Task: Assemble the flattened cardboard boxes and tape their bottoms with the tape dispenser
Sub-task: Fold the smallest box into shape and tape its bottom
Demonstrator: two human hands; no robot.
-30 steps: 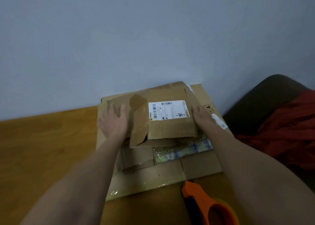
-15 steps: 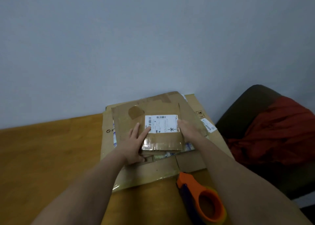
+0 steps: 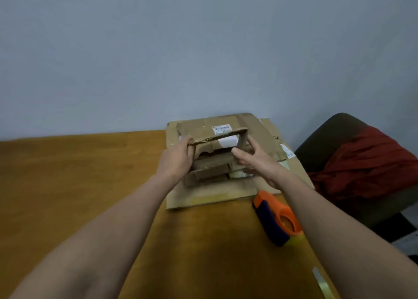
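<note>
The box point(image 3: 212, 163) is held just above the stack point(image 3: 260, 129) of flat cardboard at the far side of the tabletop point(image 3: 90, 174). It is half popped into a skewed tube with its open end towards the camera. The left hand point(image 3: 178, 158) grips its left edge, fingers curled round the wall. The right hand point(image 3: 257, 163) lies against the right wall with fingers straight and apart, pressing rather than gripping.

The step in hand looks like squaring the tube. To do it well, push the two opposite corners towards each other until the walls stand at right angles, and crease the worn folds firmly so that they do not spring back. Then turn the bottom up and fold the short flaps in before the long ones. One hand should pin the seam flat before the other reaches for the dispenser point(image 3: 276, 217), which lies near the right forearm. The torn, soft edges may buckle under a hard squeeze.
</note>
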